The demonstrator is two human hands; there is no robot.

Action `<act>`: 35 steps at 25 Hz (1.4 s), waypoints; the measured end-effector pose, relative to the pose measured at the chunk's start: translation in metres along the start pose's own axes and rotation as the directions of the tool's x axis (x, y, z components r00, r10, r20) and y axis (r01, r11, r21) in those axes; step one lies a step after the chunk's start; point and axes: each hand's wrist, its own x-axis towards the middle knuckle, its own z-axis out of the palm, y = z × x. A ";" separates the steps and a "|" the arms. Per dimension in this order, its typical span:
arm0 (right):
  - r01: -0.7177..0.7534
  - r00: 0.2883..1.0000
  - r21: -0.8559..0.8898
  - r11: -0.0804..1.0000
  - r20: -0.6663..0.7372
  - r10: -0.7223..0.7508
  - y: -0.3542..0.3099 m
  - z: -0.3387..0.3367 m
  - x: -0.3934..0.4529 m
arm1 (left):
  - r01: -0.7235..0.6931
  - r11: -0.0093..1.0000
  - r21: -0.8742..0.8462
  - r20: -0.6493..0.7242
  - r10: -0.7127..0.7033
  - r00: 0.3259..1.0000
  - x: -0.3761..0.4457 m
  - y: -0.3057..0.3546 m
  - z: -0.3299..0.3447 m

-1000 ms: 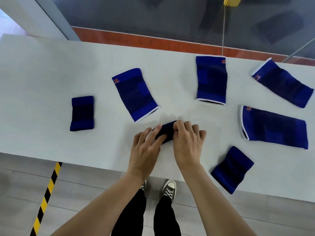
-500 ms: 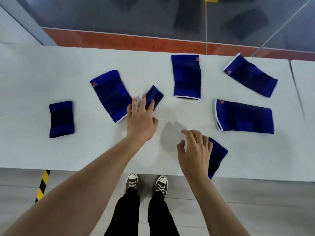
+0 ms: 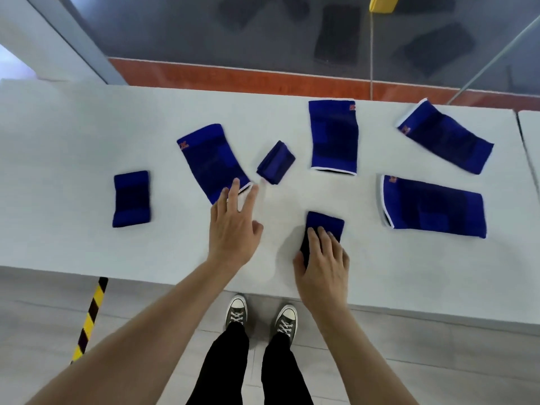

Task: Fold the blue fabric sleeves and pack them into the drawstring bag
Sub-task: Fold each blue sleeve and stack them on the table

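Several blue fabric sleeves lie on the white table (image 3: 73, 141). My left hand (image 3: 233, 226) is open with fingers spread, its fingertips at the near corner of a flat unfolded sleeve (image 3: 211, 162). Just right of those fingers sits a small folded sleeve (image 3: 276, 162), untouched. My right hand (image 3: 324, 264) presses on a folded sleeve (image 3: 325, 225) near the front edge, fingers on top and thumb at its left side. Another folded sleeve (image 3: 131, 198) rests at the left. No drawstring bag is in view.
Three more unfolded sleeves lie flat: one at the back centre (image 3: 333, 135), one at the back right (image 3: 447, 135), one at the right (image 3: 432, 206). The table's front edge runs just below my wrists. A glass wall stands behind the table.
My left hand has let go of the small folded sleeve and drawn back to the flat sleeve's corner. My right hand has landed on the near folded sleeve and slid it left, straightening it.
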 end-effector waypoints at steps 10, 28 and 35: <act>0.094 0.994 -0.010 0.996 -0.055 -0.095 -0.048 0.013 0.022 | 0.439 0.888 -0.137 -0.010 -0.444 0.896 -0.035 -0.133 -0.008; 0.208 0.968 0.101 0.973 0.123 -0.220 -0.134 0.040 -0.003 | 0.239 0.938 -0.252 -0.104 -0.272 0.957 -0.090 -0.114 -0.007; 0.193 0.961 0.172 0.966 0.167 -0.222 -0.139 0.028 -0.002 | 0.389 0.876 -0.285 0.018 -0.401 0.916 -0.081 -0.128 -0.002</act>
